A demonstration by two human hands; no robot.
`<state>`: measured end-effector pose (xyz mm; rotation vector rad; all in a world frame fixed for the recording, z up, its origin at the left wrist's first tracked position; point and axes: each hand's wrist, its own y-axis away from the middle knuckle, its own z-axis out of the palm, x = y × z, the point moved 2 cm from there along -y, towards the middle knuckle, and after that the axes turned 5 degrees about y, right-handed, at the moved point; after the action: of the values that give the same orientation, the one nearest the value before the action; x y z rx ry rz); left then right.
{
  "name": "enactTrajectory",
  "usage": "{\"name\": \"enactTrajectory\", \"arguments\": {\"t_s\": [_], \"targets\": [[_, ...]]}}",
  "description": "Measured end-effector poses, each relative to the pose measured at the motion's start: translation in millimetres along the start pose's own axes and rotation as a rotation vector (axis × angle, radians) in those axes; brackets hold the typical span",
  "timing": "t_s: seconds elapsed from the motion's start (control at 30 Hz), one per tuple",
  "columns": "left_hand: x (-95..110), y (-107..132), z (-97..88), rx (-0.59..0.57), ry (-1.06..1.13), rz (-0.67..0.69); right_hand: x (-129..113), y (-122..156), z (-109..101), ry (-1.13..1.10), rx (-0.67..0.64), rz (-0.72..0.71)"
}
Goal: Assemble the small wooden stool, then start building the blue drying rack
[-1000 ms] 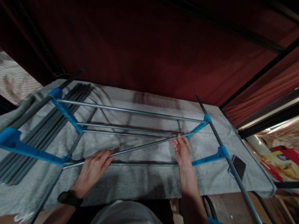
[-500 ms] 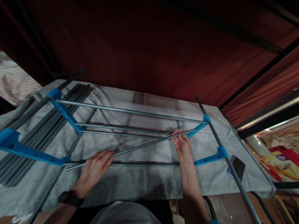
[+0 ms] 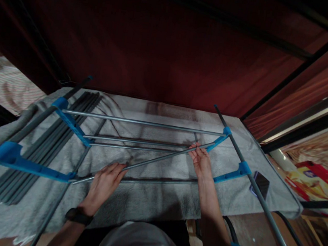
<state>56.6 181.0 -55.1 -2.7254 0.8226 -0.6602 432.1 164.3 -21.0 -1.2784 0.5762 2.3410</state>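
Observation:
A thin grey metal rod [image 3: 159, 158] runs slantwise across a rack frame of grey tubes and blue plastic brackets. My left hand [image 3: 107, 181] is wrapped over the rod near its near-left end, close to the left front blue bracket [image 3: 34, 165]. Farther along, the fingers of my right hand [image 3: 200, 160] pinch the rod near its other end, by the right rear blue bracket [image 3: 218, 142]. Below the slanted rod, a fixed crossbar [image 3: 158, 180] spans the front brackets. More crossbars [image 3: 145, 123] span the back of the frame.
A bundle of loose grey tubes [image 3: 41, 150] lies under the frame's left side on a grey blanket [image 3: 152, 203]. A phone [image 3: 260, 184] rests by the right tube. Dark red cloth [image 3: 168, 50] hangs behind, and a red and yellow box [image 3: 317, 183] stands at right.
The rod's left end has shifted slightly upward in view, nearer the left front bracket. Both hands keep nearly the same place and grip.

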Motion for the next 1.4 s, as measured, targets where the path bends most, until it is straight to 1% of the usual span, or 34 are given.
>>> {"name": "enactTrajectory", "arguments": {"t_s": [0.3,0.57,0.83,1.0,1.17,1.4], "targets": [[0,-9,-12.3,0.048,-0.033,0.025,-3,2,3,-0.033,-0.026,-0.02],[-2,-26,-29.3,0.108,-0.069,0.067,-6,2,9,-0.056,-0.018,-0.013],[0,-38,-41.1,0.128,-0.079,0.07,-3,-1,6,-0.033,-0.035,-0.045],[1,-43,-46.8,0.102,-0.08,0.058,0,-8,-2,-0.024,0.006,-0.035],[-1,-51,-53.3,0.094,-0.113,0.063,3,-14,-8,-0.008,0.008,-0.025],[-7,-75,-67.8,0.012,-0.127,0.077,3,-17,-6,0.026,0.043,-0.045]]}}
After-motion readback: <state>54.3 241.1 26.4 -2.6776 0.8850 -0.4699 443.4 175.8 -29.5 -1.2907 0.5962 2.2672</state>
